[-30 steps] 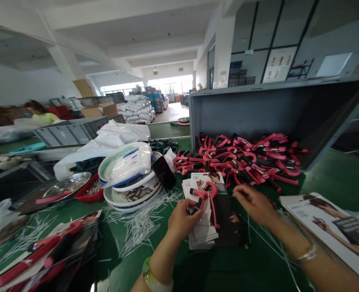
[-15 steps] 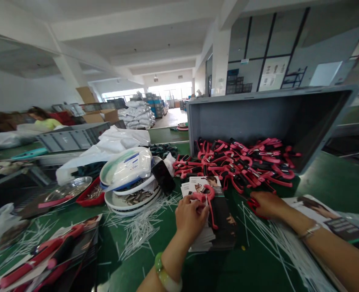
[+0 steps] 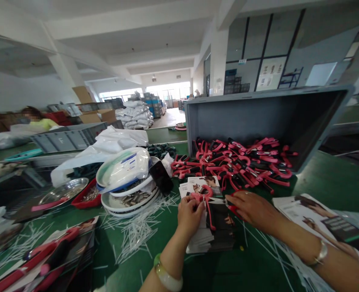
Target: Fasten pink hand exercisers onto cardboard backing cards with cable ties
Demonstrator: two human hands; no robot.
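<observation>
A pink plier-like tool (image 3: 210,213) lies on a stack of printed cards (image 3: 200,240) in the middle. My left hand (image 3: 190,215) pinches its upper left end, fingers pressed together over the cards. From the right, my right hand (image 3: 252,209) holds red-handled cutters (image 3: 218,200), whose metal tips point left and reach beside the pink tool. My palm covers most of the cutters' handles. Behind the cards is a heap of pink and black tools (image 3: 240,162), spilling from a tipped grey crate (image 3: 258,113).
White ties (image 3: 136,233) are strewn left of the cards. Stacked bowls (image 3: 123,194), a black phone (image 3: 161,177) and a red tray (image 3: 89,194) stand farther left. More cards (image 3: 319,227) lie at right, more ties under my right forearm. A person (image 3: 36,117) is at the far left.
My right hand has moved left with the red-handled cutters, from the ties to the pink tool, and the blades now show. My left hand stays on the pink tool.
</observation>
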